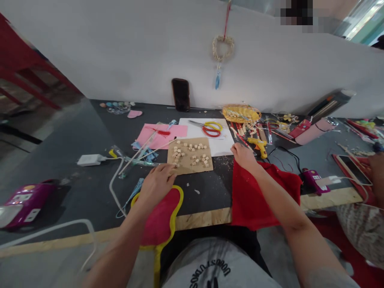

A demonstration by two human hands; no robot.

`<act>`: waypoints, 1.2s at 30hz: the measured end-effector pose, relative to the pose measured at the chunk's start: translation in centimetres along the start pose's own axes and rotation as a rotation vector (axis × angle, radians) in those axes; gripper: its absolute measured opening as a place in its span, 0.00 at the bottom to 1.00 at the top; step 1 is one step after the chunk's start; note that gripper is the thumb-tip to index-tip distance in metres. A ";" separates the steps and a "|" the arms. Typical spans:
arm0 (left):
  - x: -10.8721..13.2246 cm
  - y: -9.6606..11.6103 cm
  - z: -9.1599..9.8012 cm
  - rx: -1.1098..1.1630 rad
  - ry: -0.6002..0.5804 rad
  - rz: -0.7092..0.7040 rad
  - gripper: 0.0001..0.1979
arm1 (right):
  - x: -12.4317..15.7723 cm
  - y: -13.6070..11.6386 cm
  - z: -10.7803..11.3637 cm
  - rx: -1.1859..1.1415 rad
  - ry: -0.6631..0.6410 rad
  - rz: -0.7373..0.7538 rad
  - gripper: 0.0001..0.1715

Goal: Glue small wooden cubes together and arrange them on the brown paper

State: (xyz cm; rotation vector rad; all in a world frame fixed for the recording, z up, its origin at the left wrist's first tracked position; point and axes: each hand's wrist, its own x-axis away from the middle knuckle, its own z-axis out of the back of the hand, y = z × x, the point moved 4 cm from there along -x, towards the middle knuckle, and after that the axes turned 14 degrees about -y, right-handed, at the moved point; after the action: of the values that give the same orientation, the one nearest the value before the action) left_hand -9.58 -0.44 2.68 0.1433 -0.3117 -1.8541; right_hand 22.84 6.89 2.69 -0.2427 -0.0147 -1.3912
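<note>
"Where are your hands?"

"Left hand [159, 180]: near left corner of the cardboard [186, 165], by pale cubes [179, 154]. Right hand [244, 156]: far left corner of the red cloth [249, 200]. Fingers curled — pinching anything, I can't tell from here."

Cannot see inside curled bare right hand [244, 156], right of centre. Cannot see whole yellow-rimmed red-mesh paddle [162, 218], lower left: partly covered by bare left hand [157, 182], cut off at bottom edge. Cut off at left edge: purple-and-white plastic box [31, 200].

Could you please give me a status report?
Left hand at cardboard; right hand by red cloth. Pale pieces scattered on cardboard. Scissors lying beyond.
</note>
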 end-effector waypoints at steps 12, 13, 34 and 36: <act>-0.8 0.2 -0.7 0.001 -0.025 0.007 0.16 | -1.0 -0.9 -2.1 0.249 -0.048 0.501 0.12; -0.9 0.1 -0.8 0.010 -0.010 0.001 0.16 | -1.3 -0.9 -2.2 0.222 -0.052 0.508 0.11; -3.3 0.6 2.5 0.228 0.156 -0.004 0.18 | 2.2 -0.4 0.4 -0.736 0.107 0.287 0.13; -3.5 1.8 2.6 0.268 0.150 -0.058 0.16 | 2.4 -1.0 0.2 -0.957 0.072 0.297 0.12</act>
State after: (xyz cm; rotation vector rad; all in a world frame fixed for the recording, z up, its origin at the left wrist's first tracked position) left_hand -7.56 2.78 5.49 0.4772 -0.4538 -1.8402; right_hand 22.36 4.44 3.44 -0.9451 0.7320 -1.0194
